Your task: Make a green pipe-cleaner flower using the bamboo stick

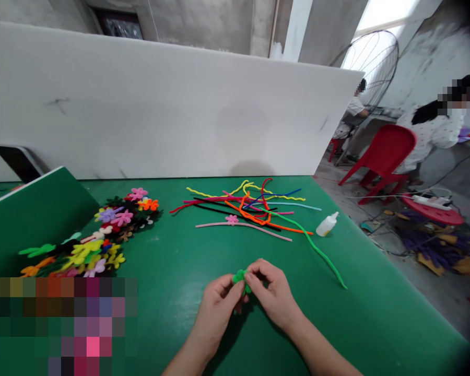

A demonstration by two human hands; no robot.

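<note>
Between both hands is a small green pipe-cleaner flower [241, 275], held just above the table near its front. My left hand [222, 300] pinches it from the left with thumb and fingers. From the right, my right hand [272, 292] grips its other side, fingertips close to the left thumb. Fingers cover part of the flower. Beyond the hands lies a loose green pipe cleaner [323, 254], stretching towards the right. A pink pipe-cleaner flower [232, 220] rests by a pale pink pipe cleaner [254, 226].
Several coloured pipe cleaners [254, 206] lie tangled at the back. A white squeeze bottle [326, 225] stands tilted-looking to their right. Many finished flowers [88, 253] are heaped at left beside a green board [43, 209]. A white partition [172, 115] borders the table [172, 313]. Two people sit at right.
</note>
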